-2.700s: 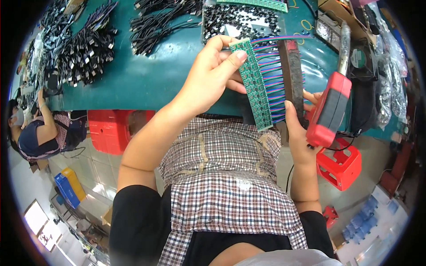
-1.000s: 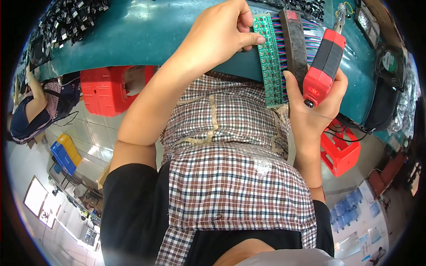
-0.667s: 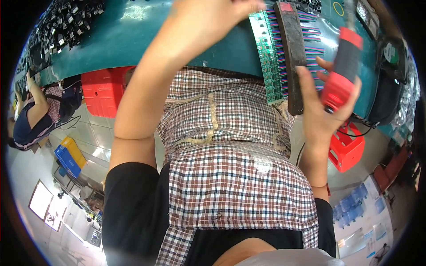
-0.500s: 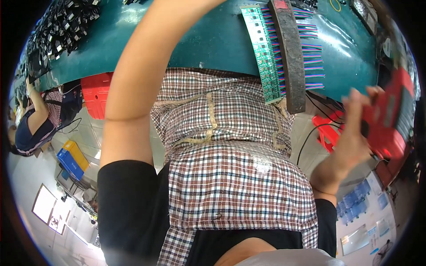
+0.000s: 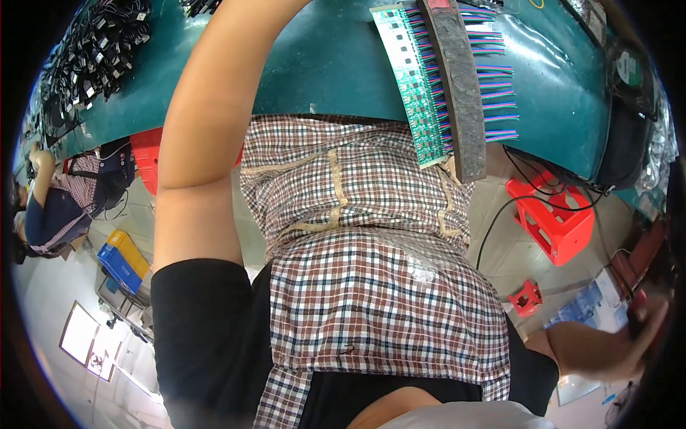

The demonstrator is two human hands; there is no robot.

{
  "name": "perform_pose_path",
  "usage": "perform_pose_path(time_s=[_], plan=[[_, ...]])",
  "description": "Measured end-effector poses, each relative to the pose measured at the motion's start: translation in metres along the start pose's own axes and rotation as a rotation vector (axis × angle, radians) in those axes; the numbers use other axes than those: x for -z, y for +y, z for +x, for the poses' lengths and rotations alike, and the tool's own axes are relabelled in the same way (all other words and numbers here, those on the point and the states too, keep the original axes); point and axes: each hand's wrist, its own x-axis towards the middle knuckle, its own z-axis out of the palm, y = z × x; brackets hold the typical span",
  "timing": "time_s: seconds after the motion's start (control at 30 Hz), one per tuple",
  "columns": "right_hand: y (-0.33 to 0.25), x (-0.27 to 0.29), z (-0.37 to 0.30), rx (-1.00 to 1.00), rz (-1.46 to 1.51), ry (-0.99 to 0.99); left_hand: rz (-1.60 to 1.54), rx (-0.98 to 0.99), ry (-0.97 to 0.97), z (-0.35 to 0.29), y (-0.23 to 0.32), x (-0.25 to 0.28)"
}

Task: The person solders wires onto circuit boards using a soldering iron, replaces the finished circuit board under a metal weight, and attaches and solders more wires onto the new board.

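My left forearm [image 5: 218,93] reaches up across the green table edge, and its hand lies beyond the top of the picture. At the far right rim, away from the table, my right hand [image 5: 647,332] is smeared by motion. A small dark and red bit [image 5: 641,294] shows beside its fingers; what it belongs to and whether it is held are unclear. A green and white strip of circuit boards [image 5: 414,93] lies tilted at the table's front edge. Thin multicoloured wires [image 5: 498,85] run from it under a dark, rough bar [image 5: 464,93] that rests across them.
Black cables with connectors [image 5: 100,53] are heaped on the green table [image 5: 321,71] at the left. At its right end stands a black device [image 5: 622,121]. A red stool [image 5: 554,218] and a loose black cable [image 5: 493,227] are below. Another person [image 5: 53,204] sits at left.
My right hand has swung down and outward to the right rim. The large red and black object beside it has mostly gone from sight. My left arm has shifted slightly left.
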Motion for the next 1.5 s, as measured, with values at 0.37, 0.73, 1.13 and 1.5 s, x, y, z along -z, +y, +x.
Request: perform_pose_path(time_s=[0.37, 0.73, 1.13, 1.5], plan=[[-0.039, -0.078, -0.067, -0.743, 0.57, -0.456, -0.219, -0.02, 0.11, -0.007, 0.008, 0.008], [-0.058, -0.094, -0.089, -0.827, 0.633, -0.655, -0.501, 0.253, -0.012, -0.017, 0.013, 0.022], [-0.057, -0.092, -0.083, -0.762, 0.687, -0.841, -1.053, 0.341, -0.143, -0.068, 0.013, 0.024], [-0.048, -0.097, -0.078, -0.657, 0.775, -1.072, -1.288, 0.524, 0.063, -0.111, 0.036, -0.003]])
